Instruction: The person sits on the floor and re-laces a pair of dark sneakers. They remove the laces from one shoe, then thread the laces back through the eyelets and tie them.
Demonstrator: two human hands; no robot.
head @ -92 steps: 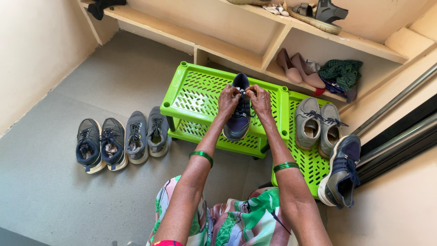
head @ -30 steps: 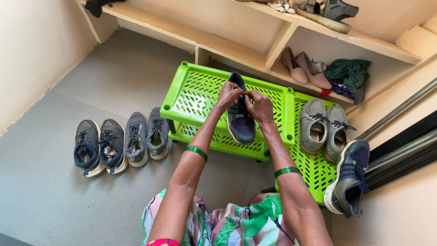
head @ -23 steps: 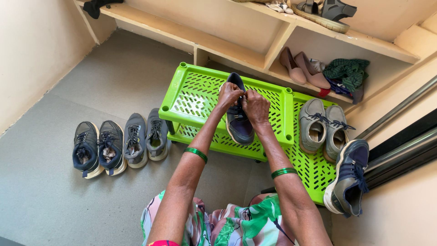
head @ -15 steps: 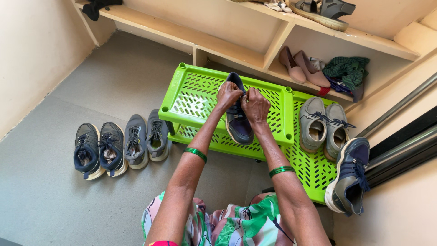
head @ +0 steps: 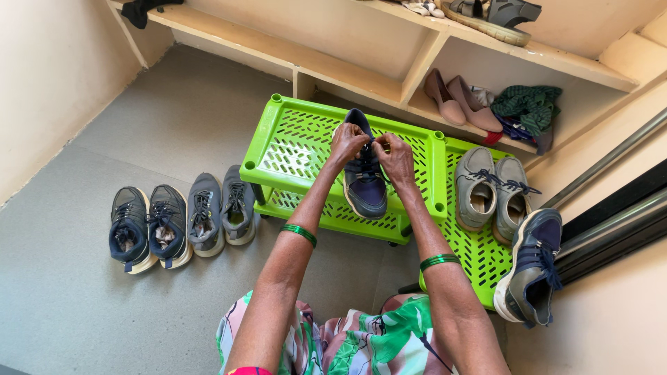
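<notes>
On the floor [head: 104,305] at the far left, two dark shoes [head: 147,227] stand side by side, and just beside them two grey shoes [head: 221,215]. All four look neat and laced.

Next comes the bright green rack [head: 292,139]. On top of it sits the navy shoe [head: 364,173], toe pointing to the person. The left hand [head: 346,142] and the right hand [head: 396,156] are both up at its laces [head: 372,147]. Each grip is clenched, pinching a bit of lace. It looks like the tying is partly done, since the fingers are close together over the top of the shoe, but no finished bow shows yet. The hands hide the knot, so I cannot tell more.

To the right, on a second part of the green rack, a grey pair [head: 490,191] sits with laces done. A single navy sneaker [head: 531,267] leans at the rack's edge near the wall. It may be the mate and might need doing too.

Behind, a wooden shelf [head: 347,73] holds pink flats [head: 462,104] and a green cloth [head: 529,104]. Nothing gets in the way of the hands.
</notes>
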